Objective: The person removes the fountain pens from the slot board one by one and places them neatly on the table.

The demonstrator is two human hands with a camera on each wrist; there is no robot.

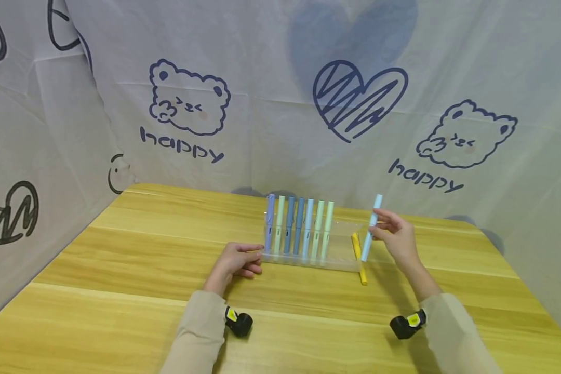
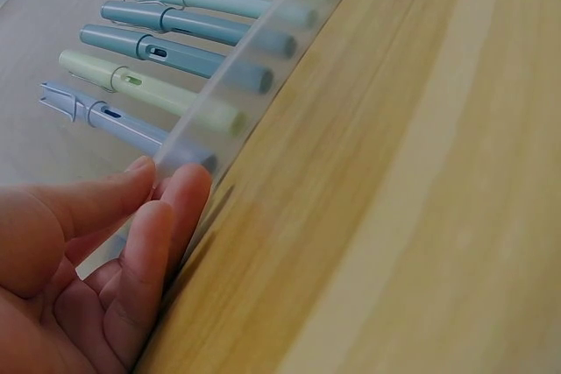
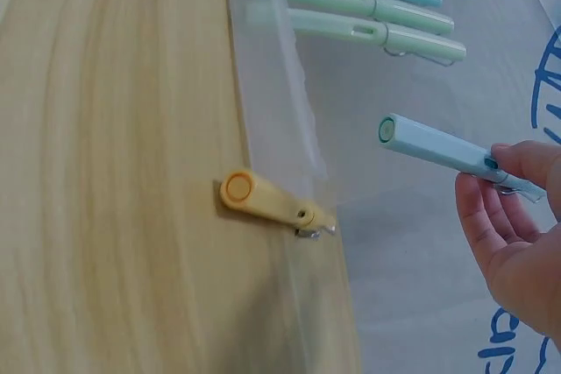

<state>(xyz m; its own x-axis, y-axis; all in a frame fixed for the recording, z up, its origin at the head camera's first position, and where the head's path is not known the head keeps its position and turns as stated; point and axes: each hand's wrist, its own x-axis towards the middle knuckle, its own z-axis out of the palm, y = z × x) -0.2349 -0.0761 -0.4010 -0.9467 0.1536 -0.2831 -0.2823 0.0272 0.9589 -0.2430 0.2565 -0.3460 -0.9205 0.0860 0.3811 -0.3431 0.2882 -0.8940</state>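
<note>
Here's the light-blue pen (image 3: 438, 144), aloft at three o'clock from the clear holder (image 1: 336, 266), pinched around its middle by the right hand (image 1: 397, 239), apparently to leave its lower end free. Seven pens (image 1: 301, 226) stand upright in the holder, likely propped by its lip and back. Towards nine o'clock, the left hand (image 1: 236, 259) pinches the holder's end, seemingly to steady it. Over at four o'clock, a yellow pen (image 1: 363, 275) lies slanted on the worktop (image 1: 308, 332).
</note>
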